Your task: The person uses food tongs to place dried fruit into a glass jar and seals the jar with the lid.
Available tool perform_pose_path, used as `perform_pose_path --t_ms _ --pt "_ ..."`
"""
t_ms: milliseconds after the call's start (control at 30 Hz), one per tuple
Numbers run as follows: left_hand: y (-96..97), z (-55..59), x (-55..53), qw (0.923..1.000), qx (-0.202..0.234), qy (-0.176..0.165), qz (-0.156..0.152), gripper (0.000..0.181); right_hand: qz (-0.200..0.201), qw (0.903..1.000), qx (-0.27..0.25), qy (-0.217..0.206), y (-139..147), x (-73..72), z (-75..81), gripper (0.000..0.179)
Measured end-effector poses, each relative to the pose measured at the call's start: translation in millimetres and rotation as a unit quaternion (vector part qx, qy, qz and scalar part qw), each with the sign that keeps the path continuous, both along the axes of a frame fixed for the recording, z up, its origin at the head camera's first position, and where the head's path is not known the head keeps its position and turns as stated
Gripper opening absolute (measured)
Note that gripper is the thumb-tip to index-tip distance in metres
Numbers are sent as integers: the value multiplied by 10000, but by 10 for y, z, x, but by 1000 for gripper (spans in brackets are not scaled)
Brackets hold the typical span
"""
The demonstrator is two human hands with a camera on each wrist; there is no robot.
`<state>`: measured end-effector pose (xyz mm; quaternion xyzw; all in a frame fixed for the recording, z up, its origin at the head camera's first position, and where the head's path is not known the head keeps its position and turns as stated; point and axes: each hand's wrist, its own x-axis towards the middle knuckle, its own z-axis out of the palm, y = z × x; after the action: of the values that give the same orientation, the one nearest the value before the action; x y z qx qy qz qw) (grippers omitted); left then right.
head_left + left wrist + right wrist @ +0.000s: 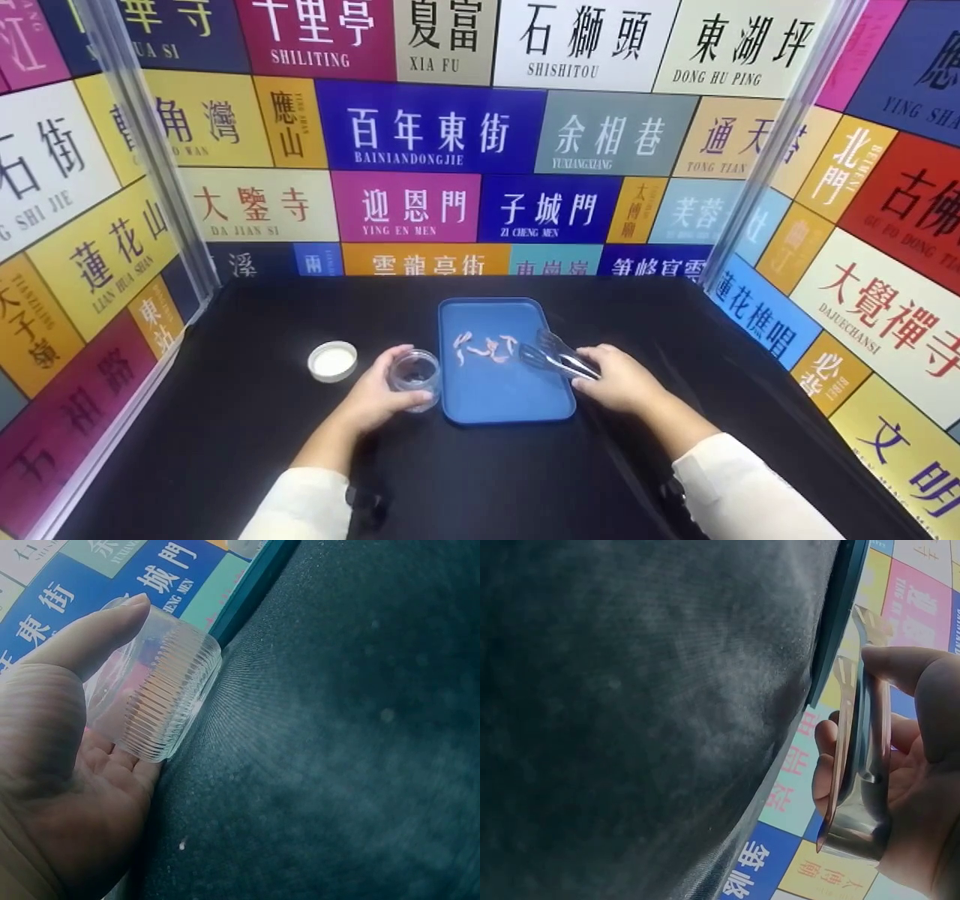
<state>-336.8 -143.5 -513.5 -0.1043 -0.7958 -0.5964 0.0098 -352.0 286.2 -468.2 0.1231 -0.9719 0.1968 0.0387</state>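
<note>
My left hand (382, 390) grips a clear ribbed jar (415, 375) at the tray's left edge, thumb on one side and fingers round the other. In the left wrist view the jar (169, 682) stands on the black cloth with its mouth uncovered. Metal tongs (559, 356) are held in my right hand (619, 379), their slotted heads over the right part of the blue tray (510, 397). The right wrist view shows thumb and fingers round the tongs' arms (862, 750). Several small pale pinkish strips (487, 349) lie on the tray, left of the tong heads.
A white round lid (332, 361) lies on the black cloth (247, 420) to the left of the jar. Colourful panels with printed characters (431, 127) enclose the table at the back and both sides, with clear corner posts (772, 150).
</note>
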Motion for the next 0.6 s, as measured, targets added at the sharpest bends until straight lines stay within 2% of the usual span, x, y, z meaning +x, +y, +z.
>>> perform_pose_path --t_ms 200,600 --pt "0 -11 3 9999 -68 31 152 92 137 9999 79 4 0 1 -8 53" --pt "6 -2 -7 9998 4 90 199 92 230 9997 34 25 -30 21 0 43"
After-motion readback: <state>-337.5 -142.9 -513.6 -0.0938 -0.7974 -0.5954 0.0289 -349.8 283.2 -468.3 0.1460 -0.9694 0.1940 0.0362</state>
